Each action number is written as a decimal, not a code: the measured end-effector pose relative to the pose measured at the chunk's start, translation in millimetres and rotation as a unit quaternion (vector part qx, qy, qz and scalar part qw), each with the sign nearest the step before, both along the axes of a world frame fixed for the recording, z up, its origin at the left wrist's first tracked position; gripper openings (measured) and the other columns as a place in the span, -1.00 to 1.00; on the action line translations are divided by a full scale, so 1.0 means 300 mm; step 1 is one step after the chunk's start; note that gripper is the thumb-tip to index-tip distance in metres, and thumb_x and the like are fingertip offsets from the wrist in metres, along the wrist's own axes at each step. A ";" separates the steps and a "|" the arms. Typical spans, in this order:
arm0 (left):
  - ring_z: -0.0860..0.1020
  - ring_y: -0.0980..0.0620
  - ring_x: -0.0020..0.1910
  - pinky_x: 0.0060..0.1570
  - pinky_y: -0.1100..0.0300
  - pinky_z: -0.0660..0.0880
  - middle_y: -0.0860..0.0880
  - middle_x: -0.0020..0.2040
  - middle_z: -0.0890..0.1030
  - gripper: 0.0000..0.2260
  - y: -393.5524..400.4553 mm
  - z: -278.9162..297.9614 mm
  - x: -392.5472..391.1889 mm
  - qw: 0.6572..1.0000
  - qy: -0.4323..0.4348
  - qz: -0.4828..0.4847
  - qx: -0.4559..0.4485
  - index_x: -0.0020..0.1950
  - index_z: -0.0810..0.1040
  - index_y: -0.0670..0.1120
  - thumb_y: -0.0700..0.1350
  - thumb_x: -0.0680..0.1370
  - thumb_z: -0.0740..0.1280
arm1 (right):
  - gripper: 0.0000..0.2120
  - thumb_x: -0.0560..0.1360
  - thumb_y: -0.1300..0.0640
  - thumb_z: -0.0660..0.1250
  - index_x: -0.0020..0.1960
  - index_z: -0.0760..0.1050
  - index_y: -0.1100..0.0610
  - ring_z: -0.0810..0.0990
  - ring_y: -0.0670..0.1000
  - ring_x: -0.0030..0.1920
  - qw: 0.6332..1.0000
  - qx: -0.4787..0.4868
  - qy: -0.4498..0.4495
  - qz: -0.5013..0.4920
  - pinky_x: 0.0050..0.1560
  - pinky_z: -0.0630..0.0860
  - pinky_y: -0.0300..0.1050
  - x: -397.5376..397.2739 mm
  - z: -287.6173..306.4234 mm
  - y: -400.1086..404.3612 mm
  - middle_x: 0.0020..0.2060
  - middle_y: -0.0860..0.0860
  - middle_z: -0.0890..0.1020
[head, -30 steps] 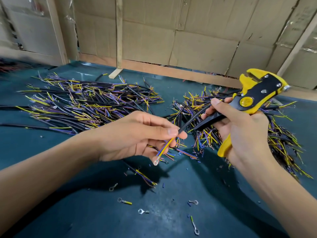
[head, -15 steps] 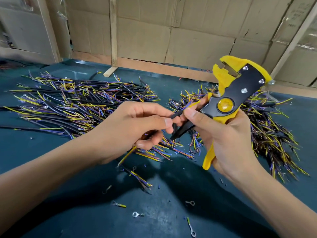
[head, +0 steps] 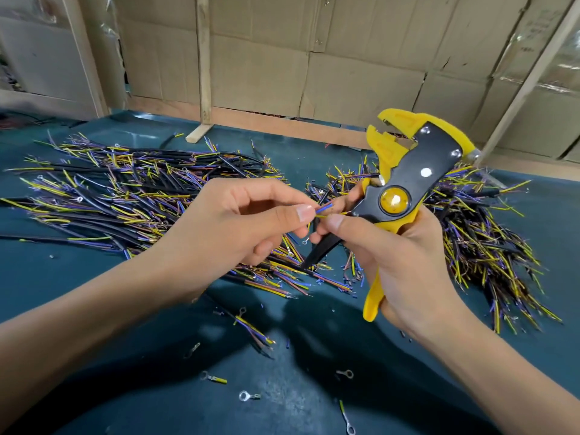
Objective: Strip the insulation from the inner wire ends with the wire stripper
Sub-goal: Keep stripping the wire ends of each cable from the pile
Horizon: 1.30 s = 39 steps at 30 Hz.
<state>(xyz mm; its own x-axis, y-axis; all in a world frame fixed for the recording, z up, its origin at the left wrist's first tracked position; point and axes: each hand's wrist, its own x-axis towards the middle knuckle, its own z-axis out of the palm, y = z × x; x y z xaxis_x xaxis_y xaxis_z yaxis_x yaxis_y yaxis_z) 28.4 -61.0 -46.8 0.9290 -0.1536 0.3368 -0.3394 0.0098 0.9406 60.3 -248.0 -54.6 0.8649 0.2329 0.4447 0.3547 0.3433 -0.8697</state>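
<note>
Head view: right hand [head: 405, 255] has brought yellow-and-black wire stripper [head: 405, 183] closer, now upright beside left hand [head: 238, 224]. Left thumb and forefinger pinch blue and yellow inner wire ends [head: 324, 211]; right thumb touches them, remaining fingers wrapped around stripper handles. Stripper head gapes, above dark green surface [head: 157, 387].

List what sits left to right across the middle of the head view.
left wire pile → left hand → inner wire ends pinched between both hands → right hand gripping the wire stripper → right wire pile.
</note>
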 end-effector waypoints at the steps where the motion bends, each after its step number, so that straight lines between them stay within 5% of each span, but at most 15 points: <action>1: 0.26 0.11 -0.52 -0.52 0.33 0.20 -0.02 -0.34 0.56 -0.91 -0.003 0.004 -0.001 1.000 0.011 -0.007 -0.024 -0.09 0.71 -0.10 -0.13 0.49 0.43 | -0.82 0.36 0.42 0.42 -0.13 0.55 0.19 0.61 0.27 -0.23 1.000 0.002 -0.001 0.006 0.00 0.58 0.31 0.001 0.000 0.004 -0.22 0.21 0.63; 4: 0.19 0.11 -0.50 -0.52 0.31 0.15 -0.03 -0.35 0.47 -0.91 -0.013 0.018 -0.007 0.997 0.049 -0.019 -0.052 -0.14 0.69 -0.08 -0.16 0.47 0.38 | -0.76 0.36 0.41 0.43 -0.19 0.63 0.07 0.60 0.25 -0.19 1.000 -0.003 -0.006 0.015 0.08 0.54 0.39 0.000 0.001 0.012 -0.24 0.17 0.65; 9: 0.13 0.09 -0.46 -0.49 0.28 0.01 -0.01 -0.37 0.42 -0.90 -0.020 0.042 -0.020 0.988 0.099 -0.065 -0.103 -0.18 0.60 -0.06 -0.20 0.44 0.30 | -0.79 0.37 0.47 0.40 -0.12 0.53 0.21 0.61 0.21 -0.29 0.992 0.039 0.060 0.105 -0.11 0.60 0.10 -0.016 0.002 0.028 -0.26 0.19 0.62; 14: 0.15 0.10 -0.50 -0.50 0.34 0.02 -0.05 -0.37 0.37 -0.88 -0.026 0.043 -0.030 0.985 0.105 -0.063 -0.123 -0.20 0.56 -0.04 -0.23 0.41 0.28 | -0.80 0.37 0.46 0.38 -0.10 0.49 0.22 0.59 0.19 -0.29 0.984 0.057 0.106 0.134 -0.16 0.60 0.06 -0.019 -0.003 0.036 -0.24 0.23 0.59; 23: 0.16 0.14 -0.55 -0.54 0.40 0.09 0.08 -0.49 0.38 -0.85 -0.020 0.051 -0.022 0.992 0.124 0.008 -0.038 -0.16 0.54 -0.09 -0.32 0.54 0.30 | -0.81 0.38 0.40 0.42 -0.10 0.50 0.19 0.68 0.15 -0.11 0.996 0.048 0.047 0.066 -0.16 0.62 0.03 0.004 0.000 0.006 -0.19 0.18 0.68; 28: 0.19 0.13 -0.53 -0.55 0.37 0.12 0.04 -0.42 0.42 -0.87 -0.038 0.039 -0.023 0.990 0.141 0.004 -0.020 -0.18 0.59 -0.07 -0.27 0.51 0.33 | -0.80 0.36 0.34 0.48 -0.23 0.65 0.04 0.64 0.17 -0.21 0.999 0.001 0.031 0.026 -0.08 0.64 0.15 0.010 -0.013 0.014 -0.22 0.13 0.68; 31: 0.19 0.12 -0.52 -0.54 0.36 0.12 0.04 -0.41 0.43 -0.88 -0.040 0.035 -0.019 0.988 0.147 0.020 -0.036 -0.16 0.59 -0.07 -0.26 0.52 0.35 | -0.81 0.38 0.32 0.49 -0.24 0.67 0.03 0.65 0.15 -0.23 1.000 -0.022 -0.002 -0.006 -0.09 0.62 0.03 0.008 -0.008 0.010 -0.22 0.09 0.70; 36: 0.24 0.10 -0.47 -0.51 0.31 0.11 -0.04 -0.30 0.50 -0.88 -0.044 0.016 0.002 0.984 0.142 0.076 -0.078 -0.20 0.62 -0.07 -0.24 0.50 0.38 | -0.89 0.41 0.31 0.52 -0.13 0.61 0.27 0.68 0.01 -0.22 0.988 -0.095 -0.054 -0.109 -0.08 0.64 -0.05 -0.011 -0.020 0.019 -0.24 0.01 0.72; 39: 0.24 0.07 -0.40 -0.50 0.27 0.15 -0.09 -0.28 0.46 -0.86 -0.043 0.005 0.006 0.986 0.113 0.099 -0.074 -0.21 0.64 -0.08 -0.25 0.53 0.38 | -0.87 0.43 0.37 0.53 -0.12 0.59 0.26 0.68 -0.04 -0.24 0.982 -0.112 -0.057 -0.142 -0.11 0.66 -0.06 -0.033 -0.017 0.031 -0.25 0.02 0.73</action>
